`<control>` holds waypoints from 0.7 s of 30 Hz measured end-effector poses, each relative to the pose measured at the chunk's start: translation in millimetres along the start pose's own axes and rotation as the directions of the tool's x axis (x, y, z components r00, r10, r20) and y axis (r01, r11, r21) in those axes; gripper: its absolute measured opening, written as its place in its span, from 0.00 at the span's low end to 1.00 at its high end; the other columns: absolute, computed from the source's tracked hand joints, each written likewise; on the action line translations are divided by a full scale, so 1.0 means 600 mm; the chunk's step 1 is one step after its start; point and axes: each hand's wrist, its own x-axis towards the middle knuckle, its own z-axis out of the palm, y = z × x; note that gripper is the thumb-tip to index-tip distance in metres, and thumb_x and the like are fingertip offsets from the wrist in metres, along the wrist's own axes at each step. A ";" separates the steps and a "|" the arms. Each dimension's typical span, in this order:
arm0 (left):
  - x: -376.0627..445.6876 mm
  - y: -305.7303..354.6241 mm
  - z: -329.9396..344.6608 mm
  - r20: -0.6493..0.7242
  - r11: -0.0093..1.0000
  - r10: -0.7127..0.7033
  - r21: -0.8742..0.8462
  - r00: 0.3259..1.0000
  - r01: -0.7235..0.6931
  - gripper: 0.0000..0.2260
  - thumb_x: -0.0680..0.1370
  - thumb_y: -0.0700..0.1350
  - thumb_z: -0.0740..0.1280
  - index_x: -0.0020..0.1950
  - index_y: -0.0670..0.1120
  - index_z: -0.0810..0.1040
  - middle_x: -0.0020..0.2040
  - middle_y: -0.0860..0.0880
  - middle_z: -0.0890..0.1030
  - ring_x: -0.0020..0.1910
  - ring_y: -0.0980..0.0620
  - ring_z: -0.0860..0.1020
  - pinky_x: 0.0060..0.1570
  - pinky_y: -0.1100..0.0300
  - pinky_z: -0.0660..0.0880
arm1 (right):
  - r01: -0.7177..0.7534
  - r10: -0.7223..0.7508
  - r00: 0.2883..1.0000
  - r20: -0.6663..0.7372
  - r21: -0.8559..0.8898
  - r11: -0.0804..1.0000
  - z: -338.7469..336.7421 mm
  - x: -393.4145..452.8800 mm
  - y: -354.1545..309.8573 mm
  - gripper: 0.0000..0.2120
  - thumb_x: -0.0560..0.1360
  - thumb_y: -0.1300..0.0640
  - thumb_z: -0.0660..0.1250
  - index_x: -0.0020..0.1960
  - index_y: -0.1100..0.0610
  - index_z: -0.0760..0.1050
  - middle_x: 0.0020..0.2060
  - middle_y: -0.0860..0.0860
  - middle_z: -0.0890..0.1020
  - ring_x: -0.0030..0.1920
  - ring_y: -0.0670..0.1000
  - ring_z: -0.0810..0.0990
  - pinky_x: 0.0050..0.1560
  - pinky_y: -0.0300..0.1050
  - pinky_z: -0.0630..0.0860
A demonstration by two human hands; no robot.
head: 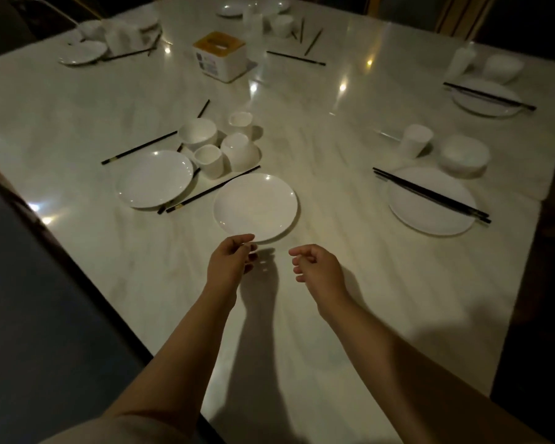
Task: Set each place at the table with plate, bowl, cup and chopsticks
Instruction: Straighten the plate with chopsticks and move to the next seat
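My left hand point(231, 259) pinches the near rim of a white plate point(256, 206) lying on the marble table point(318, 283). My right hand point(314, 265) hovers just right of it with loosely curled fingers, holding nothing. Left of that plate lies a second plate point(154, 178). Behind them stand an upright bowl point(198, 133), an upturned bowl point(239, 152), two cups point(209, 160) point(241, 121) and loose black chopsticks point(212, 189). A laid place on the right has a plate point(430, 208) with chopsticks point(430, 193) across it, a cup point(415, 141) and a bowl point(463, 155).
Another laid place point(487, 97) lies at the far right. More dishes sit at the far left point(84, 52) and far middle point(257, 9). A yellow-topped tissue box point(220, 56) stands mid-table. The table's dark edge runs along the left.
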 end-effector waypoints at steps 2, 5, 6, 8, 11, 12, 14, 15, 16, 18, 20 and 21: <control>0.000 0.005 0.002 -0.008 1.000 0.013 0.007 1.000 -0.013 0.09 0.80 0.40 0.62 0.56 0.47 0.80 0.51 0.45 0.82 0.50 0.47 0.81 0.53 0.54 0.78 | 0.010 -0.010 1.000 0.011 -0.011 1.000 0.000 0.001 -0.002 0.12 0.76 0.65 0.60 0.46 0.54 0.80 0.37 0.51 0.79 0.38 0.50 0.77 0.45 0.48 0.78; 0.007 0.006 -0.006 -0.011 1.000 0.021 0.018 1.000 -0.021 0.09 0.79 0.40 0.63 0.55 0.48 0.80 0.51 0.45 0.82 0.50 0.47 0.81 0.52 0.54 0.78 | 0.011 -0.011 1.000 0.027 -0.034 0.999 0.008 0.007 0.000 0.12 0.76 0.63 0.60 0.46 0.52 0.80 0.37 0.49 0.79 0.39 0.50 0.78 0.49 0.51 0.79; 0.014 0.006 -0.011 -0.011 0.999 0.024 0.027 1.000 -0.023 0.09 0.79 0.40 0.63 0.54 0.49 0.81 0.51 0.45 0.82 0.51 0.47 0.81 0.52 0.54 0.78 | 0.014 -0.013 1.000 0.021 -0.050 0.999 0.012 0.011 0.000 0.12 0.77 0.63 0.60 0.46 0.51 0.80 0.37 0.48 0.79 0.39 0.50 0.78 0.49 0.51 0.79; 0.036 0.009 -0.024 -0.014 0.998 0.036 0.050 0.999 -0.036 0.09 0.78 0.40 0.64 0.53 0.50 0.81 0.52 0.46 0.82 0.51 0.47 0.80 0.51 0.55 0.78 | 0.024 -0.024 1.000 -0.002 -0.088 0.996 0.024 0.028 -0.005 0.12 0.76 0.62 0.61 0.44 0.48 0.79 0.41 0.49 0.81 0.41 0.50 0.79 0.47 0.50 0.79; 0.093 0.022 -0.045 -0.050 0.988 0.083 0.138 0.995 -0.075 0.10 0.77 0.39 0.63 0.54 0.49 0.80 0.50 0.48 0.81 0.48 0.50 0.79 0.47 0.58 0.77 | 0.009 -0.019 0.997 -0.076 -0.129 0.992 0.050 0.069 -0.017 0.10 0.74 0.60 0.64 0.42 0.46 0.80 0.52 0.57 0.79 0.40 0.50 0.78 0.38 0.41 0.74; 0.118 0.025 -0.051 -0.058 0.979 0.113 0.178 0.992 -0.101 0.10 0.77 0.38 0.64 0.55 0.48 0.80 0.49 0.47 0.81 0.46 0.50 0.80 0.46 0.58 0.77 | 0.001 -0.014 0.995 -0.103 -0.133 0.991 0.060 0.085 -0.019 0.09 0.73 0.59 0.65 0.44 0.46 0.80 0.55 0.57 0.77 0.41 0.49 0.77 0.39 0.41 0.75; 0.175 0.027 -0.061 -0.081 0.963 0.150 0.240 0.985 -0.126 0.11 0.75 0.40 0.66 0.55 0.47 0.79 0.50 0.44 0.81 0.46 0.48 0.81 0.49 0.53 0.80 | -0.020 -0.007 0.987 -0.159 -0.164 0.986 0.081 0.119 -0.025 0.10 0.74 0.60 0.66 0.52 0.49 0.79 0.59 0.54 0.73 0.47 0.50 0.77 0.48 0.44 0.78; 0.202 0.028 -0.065 -0.081 0.951 0.158 0.282 0.984 -0.129 0.11 0.74 0.42 0.67 0.56 0.48 0.79 0.53 0.41 0.80 0.47 0.46 0.81 0.52 0.49 0.80 | -0.035 -0.002 0.980 -0.200 -0.183 0.983 0.091 0.133 -0.031 0.13 0.74 0.59 0.67 0.57 0.51 0.78 0.60 0.53 0.71 0.50 0.51 0.76 0.52 0.43 0.77; 0.227 0.028 -0.066 -0.057 0.934 0.167 0.329 0.984 -0.140 0.13 0.74 0.43 0.67 0.57 0.47 0.79 0.56 0.40 0.78 0.50 0.44 0.80 0.55 0.47 0.79 | -0.051 -0.002 0.969 -0.246 -0.207 0.977 0.100 0.147 -0.035 0.16 0.74 0.59 0.66 0.61 0.51 0.76 0.60 0.52 0.70 0.53 0.52 0.75 0.54 0.43 0.75; 0.259 0.035 -0.066 0.022 0.899 0.166 0.408 0.986 -0.160 0.15 0.74 0.39 0.65 0.60 0.44 0.76 0.58 0.42 0.77 0.53 0.46 0.78 0.58 0.51 0.76 | -0.078 0.001 0.941 -0.337 -0.214 0.974 0.122 0.171 -0.041 0.22 0.73 0.60 0.66 0.66 0.53 0.72 0.63 0.55 0.72 0.61 0.56 0.74 0.61 0.46 0.74; 0.272 0.049 -0.066 0.088 0.870 0.196 0.444 0.977 -0.215 0.12 0.73 0.33 0.63 0.55 0.44 0.75 0.50 0.48 0.79 0.50 0.51 0.79 0.50 0.67 0.74 | -0.101 0.031 0.913 -0.407 -0.152 0.983 0.143 0.187 -0.044 0.25 0.72 0.62 0.66 0.69 0.56 0.69 0.66 0.56 0.73 0.66 0.57 0.72 0.65 0.51 0.72; 0.279 0.055 -0.067 0.122 0.856 0.201 0.461 0.972 -0.235 0.11 0.73 0.32 0.63 0.51 0.44 0.75 0.45 0.50 0.78 0.45 0.52 0.79 0.43 0.74 0.71 | -0.123 0.057 0.898 -0.436 -0.125 0.985 0.152 0.193 -0.044 0.27 0.73 0.63 0.65 0.71 0.57 0.67 0.67 0.57 0.72 0.67 0.58 0.72 0.67 0.53 0.71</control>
